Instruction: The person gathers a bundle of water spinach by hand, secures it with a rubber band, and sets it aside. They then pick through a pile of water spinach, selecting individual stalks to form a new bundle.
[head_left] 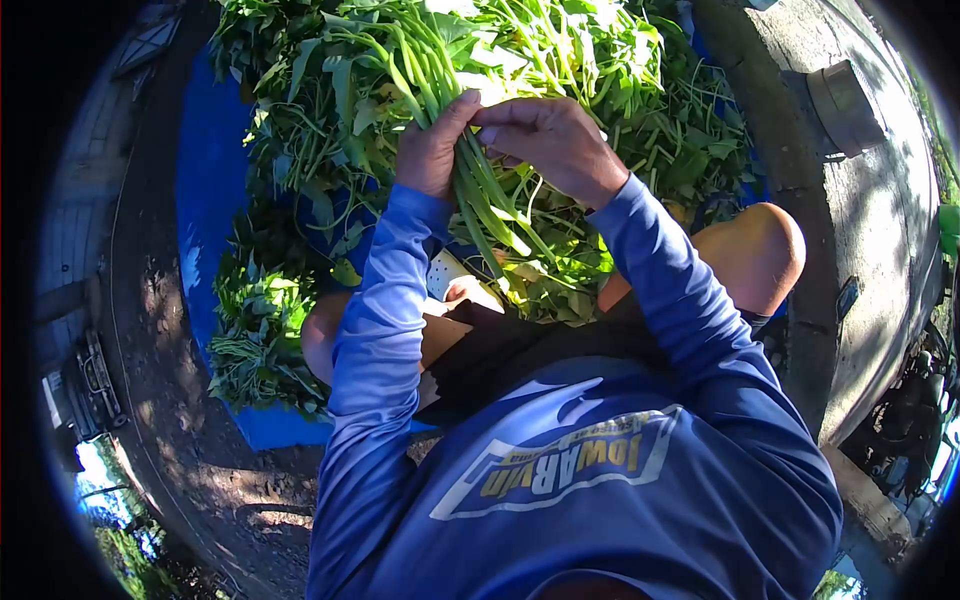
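My left hand (437,148) is wrapped round a bunch of long green leafy stems (480,190), which look like water spinach. The leafy tops point away from me and the cut ends hang down toward my lap. My right hand (555,145) is beside it, thumb and fingers pinched together at the near side of the bunch, close to my left thumb. What those fingers hold is hidden. A large heap of loose leafy stems (660,130) lies in front of me, just beyond and under both hands.
A blue tarp (210,160) lies under the greens. Several tied-looking bunches (262,335) rest on its left side. My bent knee (765,245) is at the right, beside a long concrete edge (860,240). Bare dirt (165,400) runs along the left.
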